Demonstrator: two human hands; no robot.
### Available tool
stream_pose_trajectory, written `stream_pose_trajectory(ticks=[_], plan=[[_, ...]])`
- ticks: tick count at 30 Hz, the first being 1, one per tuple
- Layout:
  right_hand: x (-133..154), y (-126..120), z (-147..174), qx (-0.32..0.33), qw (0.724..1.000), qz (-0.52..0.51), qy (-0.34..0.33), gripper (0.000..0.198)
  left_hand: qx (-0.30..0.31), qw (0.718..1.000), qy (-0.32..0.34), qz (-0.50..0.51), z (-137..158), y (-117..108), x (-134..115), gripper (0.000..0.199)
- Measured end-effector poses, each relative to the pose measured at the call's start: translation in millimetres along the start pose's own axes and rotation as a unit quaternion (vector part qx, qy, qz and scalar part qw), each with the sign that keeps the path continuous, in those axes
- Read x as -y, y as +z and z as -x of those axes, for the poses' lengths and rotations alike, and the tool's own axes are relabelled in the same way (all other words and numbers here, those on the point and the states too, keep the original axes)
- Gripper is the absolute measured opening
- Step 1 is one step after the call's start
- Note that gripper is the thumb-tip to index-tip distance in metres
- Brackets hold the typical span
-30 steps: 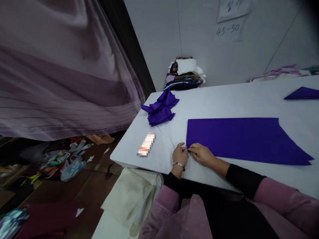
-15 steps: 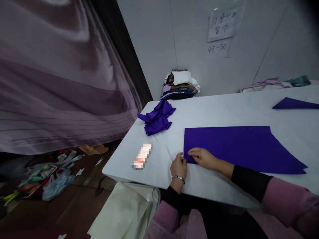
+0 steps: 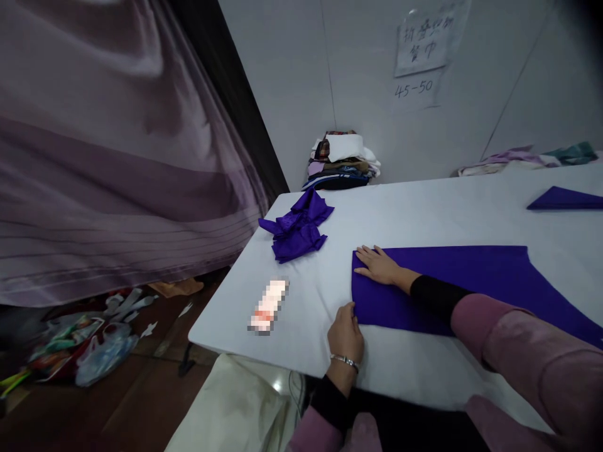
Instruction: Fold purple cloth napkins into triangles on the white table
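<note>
A folded purple cloth napkin point(image 3: 471, 267) lies flat on the white table in front of me, its right end slanting to a point. My left hand point(image 3: 346, 339), with a bracelet at the wrist, pinches the napkin's near left corner. Flat on the cloth by its far left corner rests my right hand point(image 3: 377, 265), fingers spread. My right sleeve covers part of the near edge. To the left, a crumpled heap of purple cloth point(image 3: 301, 229) sits apart from both hands.
A blurred-out oblong item point(image 3: 268, 306) lies left of my left hand. Folded clothes point(image 3: 342, 160) are stacked against the wall. Another folded purple cloth point(image 3: 568, 199) is at the far right. A curtain point(image 3: 117, 157) hangs beside the table point(image 3: 424, 216); bags point(image 3: 106, 351) lie on the floor.
My right hand has moved from the napkin's near left corner to the far left one and flattened out. My left hand stays at the near corner.
</note>
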State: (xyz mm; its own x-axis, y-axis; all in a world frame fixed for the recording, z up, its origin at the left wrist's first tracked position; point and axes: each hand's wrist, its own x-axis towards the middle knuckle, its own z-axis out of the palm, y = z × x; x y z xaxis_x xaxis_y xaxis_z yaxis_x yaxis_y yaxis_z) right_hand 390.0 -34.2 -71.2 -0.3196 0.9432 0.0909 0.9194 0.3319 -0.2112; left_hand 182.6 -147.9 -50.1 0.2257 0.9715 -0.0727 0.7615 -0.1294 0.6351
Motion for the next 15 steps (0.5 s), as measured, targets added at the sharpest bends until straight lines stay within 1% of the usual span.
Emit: stream_pose_trajectory(ticks=[3, 8, 15], plan=[[-4.8, 3.3, -3.1, 0.013, 1.0, -0.002, 0.009, 0.074, 0.012, 1.0, 0.012, -0.022, 2.5, 0.4, 1.9, 0.043], [-8.3, 3.2, -9.1, 0.015, 0.999, -0.005, 0.03, 0.074, 0.03, 0.997, 0.014, -0.067, 4.1, -2.3, 0.7, 0.048], [-9.7, 4.9, -11.3, 0.004, 1.0, -0.007, 0.024, 0.074, 0.038, 0.995, 0.017, -0.093, 5.9, -4.5, -1.1, 0.038]])
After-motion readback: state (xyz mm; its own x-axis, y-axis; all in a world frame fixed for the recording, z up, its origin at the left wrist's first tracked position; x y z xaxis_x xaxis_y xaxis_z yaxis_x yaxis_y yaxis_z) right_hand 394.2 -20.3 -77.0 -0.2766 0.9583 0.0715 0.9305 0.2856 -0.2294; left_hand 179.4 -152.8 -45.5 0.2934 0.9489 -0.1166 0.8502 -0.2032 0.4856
